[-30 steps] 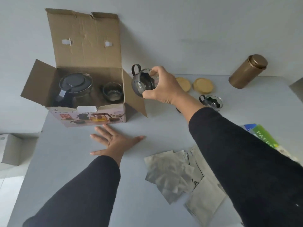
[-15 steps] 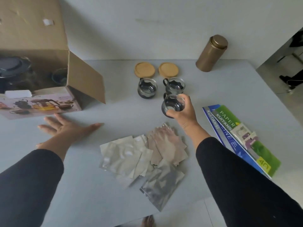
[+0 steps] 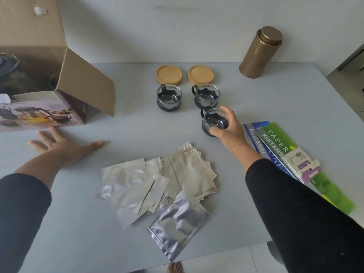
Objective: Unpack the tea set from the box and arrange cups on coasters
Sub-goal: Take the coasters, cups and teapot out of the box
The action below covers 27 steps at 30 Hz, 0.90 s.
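While the right hand [image 3: 229,131] wraps its fingers [image 3: 226,112] round the rim of a third glass cup [image 3: 214,123], holding it at or just above the table [image 3: 128,131] in front of two cups [image 3: 169,97] already set down, the unpacking step looks part done. The left hand [image 3: 59,142] lies flat, fingers spread, grasping nothing, beside the box [image 3: 59,91]. Next, I judge, this cup needs releasing. Two wooden coasters [image 3: 169,74] sit bare just behind the cups. Foil pouches [image 3: 157,184], booklets [image 3: 275,146] and a gold canister [image 3: 260,52] crowd near; the booklets lie closest.
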{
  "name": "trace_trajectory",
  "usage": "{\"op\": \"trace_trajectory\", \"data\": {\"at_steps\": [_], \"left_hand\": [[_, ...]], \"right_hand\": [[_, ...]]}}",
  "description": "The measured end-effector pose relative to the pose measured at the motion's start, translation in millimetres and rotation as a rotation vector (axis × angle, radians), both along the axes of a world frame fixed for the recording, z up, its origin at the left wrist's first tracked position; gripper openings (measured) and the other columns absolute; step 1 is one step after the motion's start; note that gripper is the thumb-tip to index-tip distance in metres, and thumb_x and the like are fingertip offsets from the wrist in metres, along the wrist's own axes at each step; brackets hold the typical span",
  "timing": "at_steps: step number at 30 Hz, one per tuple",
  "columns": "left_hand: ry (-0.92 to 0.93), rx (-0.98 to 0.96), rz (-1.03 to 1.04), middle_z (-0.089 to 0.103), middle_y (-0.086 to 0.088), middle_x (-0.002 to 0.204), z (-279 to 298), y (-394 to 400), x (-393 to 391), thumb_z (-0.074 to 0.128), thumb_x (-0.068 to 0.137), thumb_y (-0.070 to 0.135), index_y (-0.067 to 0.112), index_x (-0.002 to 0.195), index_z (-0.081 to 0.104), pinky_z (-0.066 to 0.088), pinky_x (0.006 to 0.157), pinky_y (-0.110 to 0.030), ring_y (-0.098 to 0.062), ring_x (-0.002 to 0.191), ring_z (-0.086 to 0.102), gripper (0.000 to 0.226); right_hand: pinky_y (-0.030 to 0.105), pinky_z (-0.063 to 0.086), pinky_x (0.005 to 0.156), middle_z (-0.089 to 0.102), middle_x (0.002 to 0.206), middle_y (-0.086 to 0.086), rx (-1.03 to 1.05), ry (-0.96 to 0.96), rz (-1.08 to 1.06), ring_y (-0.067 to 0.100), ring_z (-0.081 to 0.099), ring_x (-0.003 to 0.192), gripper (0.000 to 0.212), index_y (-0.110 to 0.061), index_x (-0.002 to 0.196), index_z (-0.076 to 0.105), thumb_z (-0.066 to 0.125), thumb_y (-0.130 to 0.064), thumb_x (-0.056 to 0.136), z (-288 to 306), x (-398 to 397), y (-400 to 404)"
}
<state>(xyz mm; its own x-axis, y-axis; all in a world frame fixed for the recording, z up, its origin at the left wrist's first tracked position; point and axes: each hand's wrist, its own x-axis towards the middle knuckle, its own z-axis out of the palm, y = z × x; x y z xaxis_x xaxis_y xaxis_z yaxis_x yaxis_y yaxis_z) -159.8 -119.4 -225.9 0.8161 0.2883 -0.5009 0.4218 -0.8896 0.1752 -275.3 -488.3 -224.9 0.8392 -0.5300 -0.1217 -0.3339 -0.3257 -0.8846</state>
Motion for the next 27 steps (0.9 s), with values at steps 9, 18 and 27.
{"op": "trace_trajectory", "data": {"at_steps": [9, 18, 27], "left_hand": [[0.017, -0.039, -0.042, -0.024, 0.002, 0.157, 5.5, 4.4, -5.5, 0.045, 0.027, 0.094, 0.028, 0.149, -0.018, -0.004, 0.114, -0.06, -0.03, 0.143, -0.025, 0.152], [-0.008, -0.054, 0.007, -0.022, 0.005, 0.158, 13.4, 16.3, -15.5, 0.049, 0.06, 0.088, 0.019, 0.15, -0.017, 0.0, 0.113, -0.063, -0.024, 0.145, -0.02, 0.131], [0.132, -0.123, 0.143, -0.033, -0.007, 0.153, 19.5, 32.3, 12.9, 0.054, 0.036, 0.095, 0.017, 0.146, -0.027, 0.0, 0.107, -0.07, -0.038, 0.139, -0.031, 0.158]], "right_hand": [[0.033, 0.032, 0.107, 0.037, 0.142, 0.001, -0.14, -0.013, 0.05, 0.019, 0.029, 0.134, 0.093, -0.031, 0.143, 0.03, 0.07, -0.035, 0.058, 17.0, -7.0, 6.4], [0.021, 0.034, 0.099, 0.05, 0.128, 0.002, -0.313, -0.218, 0.18, 0.016, 0.046, 0.12, 0.073, -0.014, 0.13, 0.05, 0.061, -0.039, 0.062, 76.5, 45.6, 99.5], [0.02, 0.043, 0.086, 0.064, 0.11, 0.006, -0.469, -0.237, 0.559, 0.018, 0.059, 0.101, 0.04, -0.01, 0.113, 0.063, 0.066, -0.023, 0.076, 127.8, 161.3, 252.4]]}}
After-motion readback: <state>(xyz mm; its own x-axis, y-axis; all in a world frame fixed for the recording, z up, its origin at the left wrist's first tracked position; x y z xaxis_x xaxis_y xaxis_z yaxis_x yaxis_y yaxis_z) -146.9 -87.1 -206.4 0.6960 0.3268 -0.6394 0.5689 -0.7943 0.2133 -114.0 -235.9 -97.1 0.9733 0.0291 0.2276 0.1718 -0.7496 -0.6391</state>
